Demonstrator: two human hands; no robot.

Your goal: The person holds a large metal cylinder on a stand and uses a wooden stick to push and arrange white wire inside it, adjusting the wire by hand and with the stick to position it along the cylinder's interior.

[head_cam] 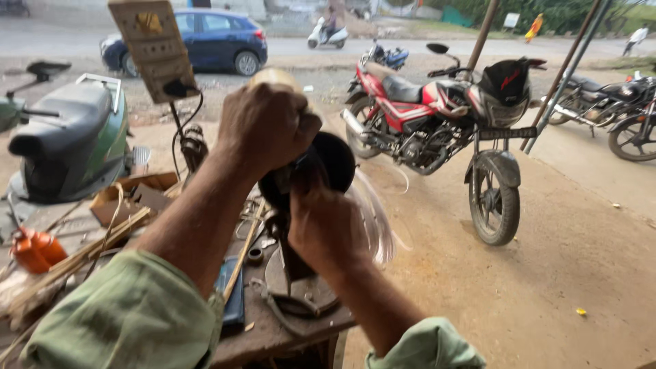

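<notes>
Red motorcycle (444,116) parked right of centre on the dirt floor; green scooter (68,137) at far left; blue car (205,41) on the far road.

Near, a cluttered wooden bench (273,335) carries a metal stand (297,287), loose sticks (75,260) and an orange can (34,249) at its left end.

Above the stand sits a dark round part (335,160), held between both hands. Left hand (266,126) fisted on top of it, fingers curled tight around a pale handle (277,76) that pokes out above the knuckles. Right hand (321,225) just below, fingers closed against the part's underside; what exactly they pinch cannot be told. Clear strands (376,219) blur off the part's right side.
</notes>
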